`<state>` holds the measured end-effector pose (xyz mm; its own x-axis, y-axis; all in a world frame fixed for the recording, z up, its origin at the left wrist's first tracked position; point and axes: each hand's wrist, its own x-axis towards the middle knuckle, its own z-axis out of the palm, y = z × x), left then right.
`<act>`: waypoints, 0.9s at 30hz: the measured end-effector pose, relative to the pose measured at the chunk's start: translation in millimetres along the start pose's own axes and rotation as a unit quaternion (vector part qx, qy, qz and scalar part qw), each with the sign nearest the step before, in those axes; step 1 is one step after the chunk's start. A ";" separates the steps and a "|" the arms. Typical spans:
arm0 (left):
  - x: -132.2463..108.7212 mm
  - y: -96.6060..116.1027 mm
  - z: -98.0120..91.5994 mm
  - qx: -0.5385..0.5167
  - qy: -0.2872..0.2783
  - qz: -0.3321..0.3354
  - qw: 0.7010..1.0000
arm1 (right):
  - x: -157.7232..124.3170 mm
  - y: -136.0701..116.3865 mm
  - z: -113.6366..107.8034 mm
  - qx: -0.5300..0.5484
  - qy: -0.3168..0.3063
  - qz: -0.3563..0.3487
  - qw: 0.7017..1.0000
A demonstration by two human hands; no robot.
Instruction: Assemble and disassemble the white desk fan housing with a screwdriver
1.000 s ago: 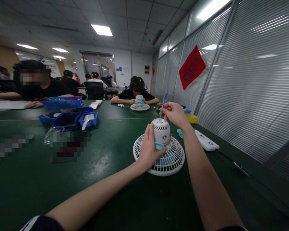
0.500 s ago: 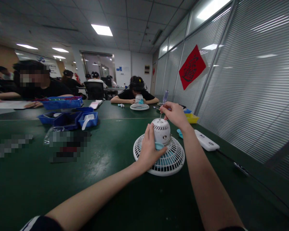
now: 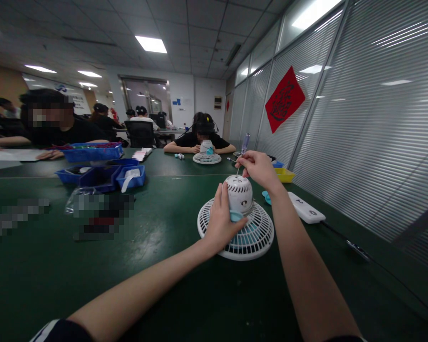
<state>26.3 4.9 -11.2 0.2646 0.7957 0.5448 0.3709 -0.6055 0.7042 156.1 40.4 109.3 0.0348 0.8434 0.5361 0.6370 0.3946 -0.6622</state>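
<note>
A small white fan (image 3: 251, 232) lies grille-down on the green table, its white motor housing (image 3: 239, 193) pointing up. My left hand (image 3: 221, 222) is wrapped round the left side of the housing, thumb on a light blue part. My right hand (image 3: 259, 168) is closed on a screwdriver (image 3: 244, 145) with a clear bluish handle. Its thin shaft points down onto the top of the housing.
A white power strip (image 3: 304, 207) and a yellow tray (image 3: 284, 175) lie to the right. Blue bins (image 3: 103, 176) and a plastic bag stand at the left. Across the table a person holds another fan (image 3: 207, 157). More people sit at the far left.
My right hand has shifted very slightly on the screwdriver at the top of the housing. My left hand and the fan stay where they were.
</note>
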 end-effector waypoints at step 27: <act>0.1 -0.1 -0.6 0.027 -0.010 -0.004 1.000 | 1.5 5.6 -1.0 -0.028 0.042 -0.030 0.998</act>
<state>25.8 5.0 -10.9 0.2799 0.8008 0.5295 0.4199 -0.5981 0.6826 160.5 43.6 106.9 0.0586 0.7838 0.6182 0.6824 0.4205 -0.5979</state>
